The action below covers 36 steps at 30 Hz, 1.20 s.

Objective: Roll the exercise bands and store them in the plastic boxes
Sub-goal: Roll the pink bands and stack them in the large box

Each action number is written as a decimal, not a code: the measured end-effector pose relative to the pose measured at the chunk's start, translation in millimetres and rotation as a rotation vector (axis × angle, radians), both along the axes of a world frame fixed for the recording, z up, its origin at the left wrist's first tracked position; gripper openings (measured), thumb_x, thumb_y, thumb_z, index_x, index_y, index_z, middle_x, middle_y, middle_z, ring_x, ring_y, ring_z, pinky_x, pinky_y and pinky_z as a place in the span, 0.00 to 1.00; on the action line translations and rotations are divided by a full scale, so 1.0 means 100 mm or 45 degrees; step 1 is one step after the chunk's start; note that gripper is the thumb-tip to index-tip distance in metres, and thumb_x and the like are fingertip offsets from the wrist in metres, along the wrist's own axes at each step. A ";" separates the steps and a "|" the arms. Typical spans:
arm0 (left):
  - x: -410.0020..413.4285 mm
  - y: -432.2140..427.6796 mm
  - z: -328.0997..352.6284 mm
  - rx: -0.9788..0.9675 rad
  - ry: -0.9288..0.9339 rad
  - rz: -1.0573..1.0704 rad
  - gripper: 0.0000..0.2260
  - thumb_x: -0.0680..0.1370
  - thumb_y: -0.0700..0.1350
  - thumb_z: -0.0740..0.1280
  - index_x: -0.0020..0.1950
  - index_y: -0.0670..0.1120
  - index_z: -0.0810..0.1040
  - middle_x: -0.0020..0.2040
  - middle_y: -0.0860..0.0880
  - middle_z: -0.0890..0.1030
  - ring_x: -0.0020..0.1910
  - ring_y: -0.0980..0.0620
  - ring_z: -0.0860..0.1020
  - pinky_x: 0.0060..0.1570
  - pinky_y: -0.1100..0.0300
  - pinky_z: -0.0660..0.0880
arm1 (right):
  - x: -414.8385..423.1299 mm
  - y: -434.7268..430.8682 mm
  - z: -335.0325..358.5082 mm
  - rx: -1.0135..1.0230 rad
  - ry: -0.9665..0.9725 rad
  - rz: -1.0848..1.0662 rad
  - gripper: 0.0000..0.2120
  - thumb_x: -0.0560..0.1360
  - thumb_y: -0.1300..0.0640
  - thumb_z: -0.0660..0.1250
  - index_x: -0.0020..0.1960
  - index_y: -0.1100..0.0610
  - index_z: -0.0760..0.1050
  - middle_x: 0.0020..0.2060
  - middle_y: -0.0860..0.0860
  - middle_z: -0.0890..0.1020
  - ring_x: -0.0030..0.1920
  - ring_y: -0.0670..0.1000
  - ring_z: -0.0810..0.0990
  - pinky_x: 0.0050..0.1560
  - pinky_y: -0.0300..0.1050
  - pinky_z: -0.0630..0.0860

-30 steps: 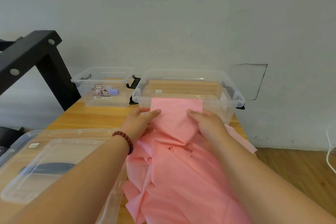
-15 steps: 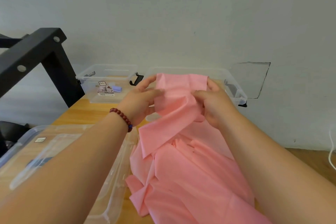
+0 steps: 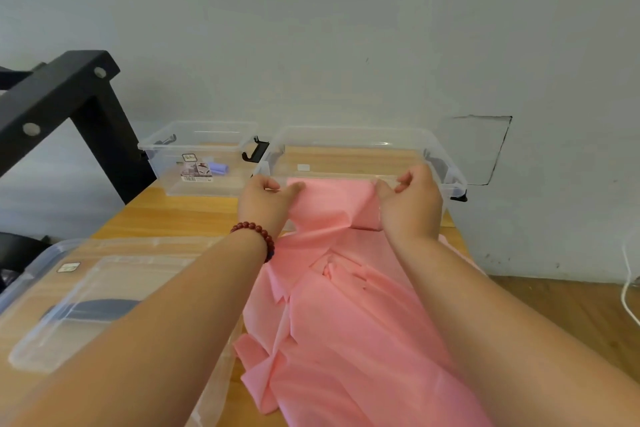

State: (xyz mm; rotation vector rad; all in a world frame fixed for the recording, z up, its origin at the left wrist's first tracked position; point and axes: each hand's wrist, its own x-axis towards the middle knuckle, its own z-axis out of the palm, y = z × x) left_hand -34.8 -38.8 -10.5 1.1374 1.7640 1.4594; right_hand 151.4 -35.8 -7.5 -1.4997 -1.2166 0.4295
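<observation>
On the table (image 3: 173,215) the pink band (image 3: 346,322) lies mostly loose and crumpled — we judge the rolling barely begun. Its far end sits against the big clear box (image 3: 349,130), which looks empty, beside the smaller box (image 3: 197,125). Our left hand (image 3: 266,204) and right hand (image 3: 412,204) each pinch a corner of that end. One lilac roll (image 3: 218,168) lies in the smaller box.

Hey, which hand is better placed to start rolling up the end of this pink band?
Probably the right hand: the pink band is already doubled over at its fingers, while the left hand only pinches the flat edge.
</observation>
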 end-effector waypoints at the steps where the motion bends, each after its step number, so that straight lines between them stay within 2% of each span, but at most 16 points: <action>1: 0.00 -0.01 -0.02 0.006 -0.075 0.001 0.15 0.71 0.54 0.74 0.41 0.48 0.70 0.39 0.48 0.78 0.39 0.47 0.78 0.53 0.46 0.79 | -0.01 -0.03 -0.06 -0.032 0.065 -0.004 0.14 0.74 0.50 0.71 0.41 0.53 0.66 0.41 0.53 0.79 0.42 0.54 0.79 0.40 0.45 0.68; 3: -0.01 -0.03 -0.04 -0.029 -0.159 -0.033 0.14 0.73 0.55 0.73 0.44 0.46 0.73 0.38 0.47 0.80 0.36 0.48 0.78 0.52 0.47 0.80 | -0.02 -0.06 -0.19 -0.212 0.150 0.095 0.15 0.74 0.42 0.68 0.41 0.53 0.71 0.42 0.54 0.82 0.45 0.55 0.81 0.42 0.44 0.70; 5: -0.06 -0.06 -0.04 -0.137 -0.141 -0.166 0.15 0.74 0.55 0.72 0.45 0.43 0.77 0.39 0.44 0.82 0.38 0.48 0.80 0.51 0.50 0.80 | -0.09 -0.09 -0.29 -0.448 0.343 0.366 0.18 0.73 0.38 0.67 0.45 0.53 0.78 0.47 0.52 0.83 0.50 0.54 0.81 0.50 0.48 0.75; 7: -0.13 -0.11 -0.02 -0.270 -0.069 -0.356 0.15 0.73 0.54 0.73 0.45 0.42 0.80 0.39 0.47 0.83 0.37 0.50 0.80 0.48 0.55 0.79 | -0.16 -0.14 -0.32 -0.576 0.636 0.599 0.12 0.72 0.45 0.72 0.42 0.54 0.80 0.47 0.52 0.83 0.50 0.54 0.81 0.53 0.53 0.78; 10: -0.24 -0.18 0.04 -0.321 0.078 -0.594 0.08 0.74 0.48 0.73 0.42 0.44 0.81 0.34 0.52 0.82 0.35 0.55 0.78 0.41 0.62 0.76 | -0.17 -0.17 -0.25 -0.460 0.849 0.669 0.07 0.74 0.57 0.72 0.38 0.56 0.78 0.41 0.54 0.84 0.47 0.54 0.81 0.55 0.54 0.78; 13: -0.26 -0.23 0.09 -0.213 -0.225 -0.690 0.04 0.77 0.44 0.68 0.49 0.45 0.81 0.43 0.48 0.85 0.43 0.51 0.82 0.45 0.61 0.78 | -0.13 -0.21 -0.06 -0.384 1.081 0.671 0.08 0.81 0.56 0.62 0.44 0.56 0.74 0.36 0.53 0.82 0.39 0.52 0.83 0.47 0.51 0.80; 15: -0.21 -0.25 0.14 -0.126 -0.394 -0.675 0.04 0.80 0.43 0.64 0.50 0.45 0.79 0.44 0.47 0.84 0.40 0.52 0.83 0.46 0.60 0.80 | -0.14 -0.22 0.03 -0.354 1.125 0.668 0.09 0.83 0.56 0.58 0.44 0.55 0.71 0.34 0.52 0.79 0.32 0.50 0.81 0.39 0.48 0.79; 18: -0.11 -0.27 0.25 -0.004 -0.506 -0.688 0.06 0.82 0.44 0.62 0.53 0.47 0.78 0.46 0.47 0.82 0.40 0.51 0.82 0.49 0.55 0.79 | -0.16 -0.21 0.18 -0.275 1.126 0.613 0.10 0.84 0.56 0.54 0.46 0.55 0.70 0.35 0.52 0.78 0.30 0.49 0.79 0.30 0.44 0.78; 21: -0.06 -0.31 0.39 0.056 -0.597 -0.861 0.12 0.81 0.42 0.63 0.62 0.52 0.75 0.48 0.49 0.83 0.44 0.49 0.83 0.45 0.53 0.79 | -0.12 -0.20 0.35 -0.250 1.370 0.702 0.11 0.82 0.50 0.58 0.55 0.55 0.74 0.41 0.52 0.82 0.38 0.50 0.82 0.36 0.46 0.81; 23: -0.05 -0.32 0.44 0.065 -0.471 -0.861 0.20 0.79 0.37 0.65 0.66 0.57 0.72 0.46 0.50 0.83 0.43 0.50 0.82 0.41 0.55 0.80 | -0.10 -0.21 0.41 -0.311 1.291 0.837 0.14 0.79 0.47 0.64 0.60 0.53 0.75 0.47 0.51 0.83 0.43 0.52 0.83 0.43 0.48 0.81; 25: -0.02 -0.30 0.47 0.107 -0.278 -0.728 0.22 0.77 0.34 0.66 0.64 0.57 0.73 0.44 0.49 0.84 0.41 0.51 0.83 0.40 0.57 0.81 | -0.11 -0.23 0.41 -0.378 1.060 0.876 0.12 0.77 0.56 0.68 0.60 0.52 0.73 0.47 0.51 0.82 0.40 0.51 0.81 0.42 0.49 0.80; 27: 0.00 -0.26 0.49 0.160 -0.124 -0.566 0.14 0.77 0.35 0.68 0.58 0.50 0.78 0.44 0.48 0.85 0.41 0.50 0.83 0.40 0.59 0.80 | -0.13 -0.23 0.39 -0.409 0.931 0.763 0.12 0.75 0.66 0.68 0.56 0.56 0.73 0.40 0.52 0.81 0.33 0.48 0.79 0.36 0.45 0.80; 29: -0.01 -0.23 0.49 0.172 -0.050 -0.417 0.02 0.76 0.39 0.70 0.47 0.45 0.81 0.39 0.48 0.83 0.37 0.52 0.81 0.37 0.63 0.78 | -0.11 -0.20 0.38 -0.366 0.970 0.656 0.06 0.76 0.67 0.66 0.48 0.58 0.75 0.35 0.52 0.81 0.29 0.47 0.78 0.32 0.43 0.79; 30: -0.02 -0.22 0.49 0.168 -0.027 -0.358 0.02 0.76 0.41 0.70 0.44 0.44 0.80 0.37 0.48 0.82 0.34 0.53 0.79 0.36 0.65 0.78 | -0.09 -0.19 0.39 -0.340 1.010 0.618 0.06 0.77 0.66 0.66 0.47 0.56 0.75 0.35 0.52 0.80 0.29 0.47 0.78 0.30 0.43 0.79; 33: -0.03 -0.22 0.46 0.156 -0.125 -0.330 0.07 0.78 0.45 0.68 0.42 0.44 0.78 0.35 0.48 0.80 0.33 0.52 0.79 0.38 0.62 0.79 | -0.05 -0.16 0.41 -0.264 1.083 0.567 0.06 0.80 0.63 0.62 0.50 0.53 0.74 0.39 0.50 0.80 0.33 0.47 0.77 0.28 0.38 0.77; 36: 0.02 -0.29 0.46 0.136 -0.335 -0.430 0.06 0.81 0.47 0.63 0.46 0.48 0.77 0.35 0.50 0.81 0.31 0.54 0.80 0.37 0.60 0.80 | -0.02 -0.12 0.42 -0.260 1.142 0.589 0.10 0.81 0.63 0.59 0.60 0.56 0.74 0.44 0.52 0.82 0.39 0.49 0.80 0.37 0.42 0.79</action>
